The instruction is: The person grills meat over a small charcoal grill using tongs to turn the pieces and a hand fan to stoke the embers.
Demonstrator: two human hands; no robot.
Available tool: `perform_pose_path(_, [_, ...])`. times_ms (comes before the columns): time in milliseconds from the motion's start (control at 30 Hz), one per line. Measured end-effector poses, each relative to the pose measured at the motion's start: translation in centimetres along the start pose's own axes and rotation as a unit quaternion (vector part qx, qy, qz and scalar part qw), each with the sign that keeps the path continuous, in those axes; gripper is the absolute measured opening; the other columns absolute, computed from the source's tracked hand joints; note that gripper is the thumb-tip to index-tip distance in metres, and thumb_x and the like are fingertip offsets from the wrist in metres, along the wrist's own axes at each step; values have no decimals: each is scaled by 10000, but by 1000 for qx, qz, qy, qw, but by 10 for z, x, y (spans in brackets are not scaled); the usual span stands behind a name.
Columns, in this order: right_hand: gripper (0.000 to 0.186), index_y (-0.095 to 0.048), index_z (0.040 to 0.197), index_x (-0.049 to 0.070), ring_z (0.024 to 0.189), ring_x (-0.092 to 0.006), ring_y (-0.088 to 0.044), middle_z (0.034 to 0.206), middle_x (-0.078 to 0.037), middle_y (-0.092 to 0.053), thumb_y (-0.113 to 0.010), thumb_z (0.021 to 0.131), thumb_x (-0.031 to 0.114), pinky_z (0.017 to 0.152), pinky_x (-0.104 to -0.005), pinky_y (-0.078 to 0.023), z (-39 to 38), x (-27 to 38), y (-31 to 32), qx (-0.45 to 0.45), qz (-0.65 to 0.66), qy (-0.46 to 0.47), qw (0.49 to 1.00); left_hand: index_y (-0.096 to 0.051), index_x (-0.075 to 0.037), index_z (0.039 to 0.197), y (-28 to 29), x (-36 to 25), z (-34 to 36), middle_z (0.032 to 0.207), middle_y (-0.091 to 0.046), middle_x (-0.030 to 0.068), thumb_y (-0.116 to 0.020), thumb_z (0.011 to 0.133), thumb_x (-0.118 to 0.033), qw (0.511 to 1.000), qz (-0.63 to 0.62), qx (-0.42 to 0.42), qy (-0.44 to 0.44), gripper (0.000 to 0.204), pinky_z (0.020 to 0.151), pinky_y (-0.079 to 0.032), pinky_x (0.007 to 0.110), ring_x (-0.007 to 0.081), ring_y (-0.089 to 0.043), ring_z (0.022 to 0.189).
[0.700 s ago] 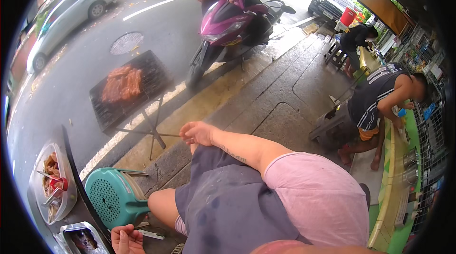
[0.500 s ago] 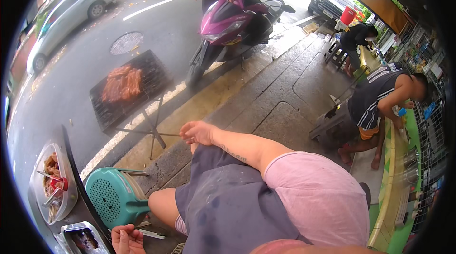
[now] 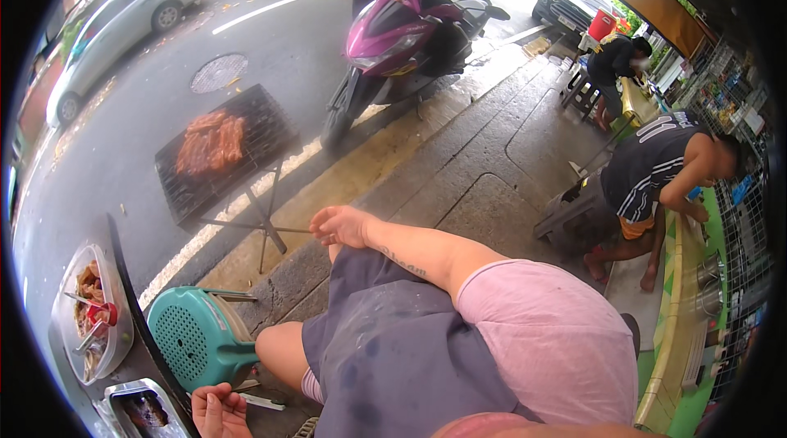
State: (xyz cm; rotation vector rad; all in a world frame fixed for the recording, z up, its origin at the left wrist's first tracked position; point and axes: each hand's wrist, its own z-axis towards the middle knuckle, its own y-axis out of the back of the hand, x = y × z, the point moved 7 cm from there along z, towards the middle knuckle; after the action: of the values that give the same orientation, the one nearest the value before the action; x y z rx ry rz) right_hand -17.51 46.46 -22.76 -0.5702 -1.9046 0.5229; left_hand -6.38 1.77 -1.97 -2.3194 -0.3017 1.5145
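My right hand rests by my knee, its fingers loosely bent and apart, with nothing in them. At the lower edge, my left hand is palm up beside the table's edge. Its fingers curl loosely, and no held thing shows. It is nearest to a metal tray with dark sauce and a thin pale utensil. Farther left, a clear plastic tub holds brownish food, a red-handled tool and metal tongs. Beyond my knees, reddish meat lies in rows on a black charcoal grill with folding legs.
A green plastic stool stands between my knee and the table. Past the grill, a purple scooter is parked at the kerb, a person behind it. Two people bend over a tiled counter at right. A silver car is across the road.
My hands stay almost where they were. At the counter, the nearer person's arms have shifted. The person behind the scooter has drawn a hand closer to it.
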Motion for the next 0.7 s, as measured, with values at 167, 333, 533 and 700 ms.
perform_pose_path(167, [302, -628, 1125, 36, 1049, -307, -621, 1146, -153, -644, -652, 828, -11, 897, -440, -506, -1, 1, -1, 3, 5, 0, 1000, -591, -16, 1094, 0, 1, 0, 1052, -688, 144, -573, 1007, -148, 1000, -3, -1, -4, 159, 805, -553, 342, 228, -668, 880])
perform_pose_path(333, [306, -628, 1131, 38, 1049, -301, -622, 1137, -149, -647, -653, 830, -8, 895, -442, -507, 0, 1, 0, 1, -1, 1, 1000, -591, -17, 1088, -3, 0, -1, 1056, -688, 146, -576, 1004, -144, 1000, 1, 3, -7, 153, 809, -551, 338, 228, -666, 880])
perform_pose_path(533, [310, -627, 1136, 39, 1042, -298, -625, 1132, -144, -651, -659, 830, 2, 891, -440, -507, 0, -1, 2, 3, 0, 0, 1000, -592, -18, 1093, -2, 1, 0, 1061, -688, 145, -569, 1007, -142, 1000, -4, 9, -3, 153, 815, -548, 336, 226, -663, 888])
perform_pose_path(700, [300, -631, 1126, 35, 1042, -297, -626, 1130, -142, -652, -659, 828, 3, 889, -436, -509, 1, -1, 2, 7, 3, 1, 1000, -591, -17, 1105, -2, 1, 1, 1067, -686, 144, -562, 1011, -146, 1000, -5, 14, -4, 162, 816, -547, 337, 226, -662, 891])
